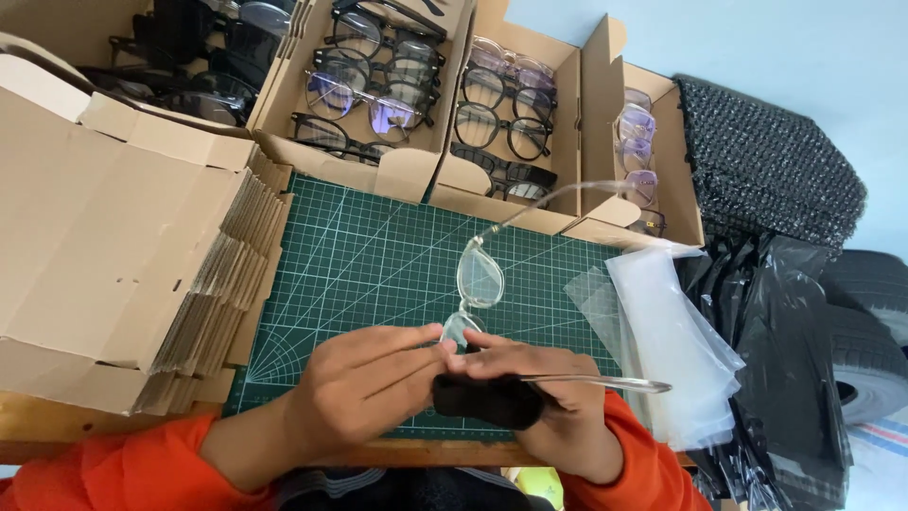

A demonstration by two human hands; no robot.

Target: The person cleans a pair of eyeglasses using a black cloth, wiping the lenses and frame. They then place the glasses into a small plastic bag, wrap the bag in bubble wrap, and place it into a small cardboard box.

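Observation:
Both my hands meet over the near edge of a green cutting mat (378,265). My left hand (364,388) pinches the near lens of a pair of clear-framed glasses (480,276). My right hand (544,397) grips the same glasses together with a black cloth (487,399). One temple sticks out to the right over my right hand. The other temple rises toward the boxes at the back. Both my sleeves are orange.
Open cardboard boxes (397,175) full of glasses line the far side of the mat. A stack of flat cardboard blanks (123,246) lies on the left. Clear plastic sleeves (672,331), black bags (785,322) and black foam mesh (766,161) lie on the right.

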